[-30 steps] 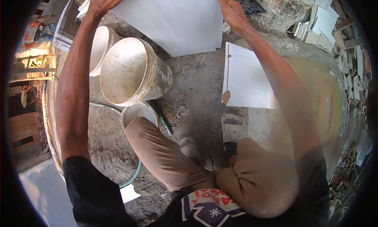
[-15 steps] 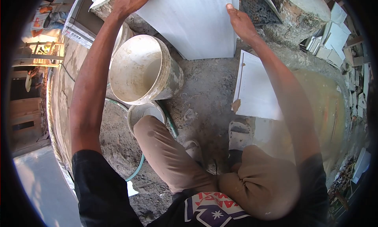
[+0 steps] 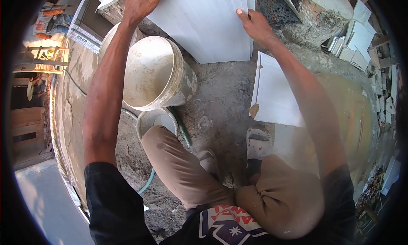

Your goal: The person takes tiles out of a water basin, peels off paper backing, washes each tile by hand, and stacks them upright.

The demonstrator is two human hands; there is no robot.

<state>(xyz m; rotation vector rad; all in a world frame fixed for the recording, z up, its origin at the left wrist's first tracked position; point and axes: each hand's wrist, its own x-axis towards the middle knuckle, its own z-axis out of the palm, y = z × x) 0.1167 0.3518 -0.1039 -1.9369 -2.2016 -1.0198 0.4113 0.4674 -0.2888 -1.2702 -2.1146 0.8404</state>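
In the head view, the large bucket (image 3: 183, 84) is the landmark, its mouth tipped toward the wearer's left and its wall smeared with pale grime. Just beyond it and to its right are the pale tiles (image 3: 208, 26), at least two flat sheets layered together, their top cut off by the frame. Whether their lower edge touches the ground cannot be told.

The left hand (image 3: 143, 6), beyond the large bucket, has its fingers closed on the tiles' left edge, the tips partly out of view. The right hand (image 3: 257, 27), farther to the bucket's right, grasps the right edge: its thumb lies on the near face, and the other fingers are mostly hidden.

A second bucket (image 3: 105, 43) is just left of the large bucket, partly covered by the left forearm. A smaller bucket (image 3: 165, 121) sits on the large bucket's near side, by the wearer's left knee, with a green hose (image 3: 184, 130) beside it. Well to the large bucket's right, a white tile (image 3: 274, 92) lies on the ground, a brown scrap (image 3: 254, 110) at its near left corner. Farther out on that side are a rough block (image 3: 318, 22) and a heap of broken tile pieces (image 3: 359, 39).
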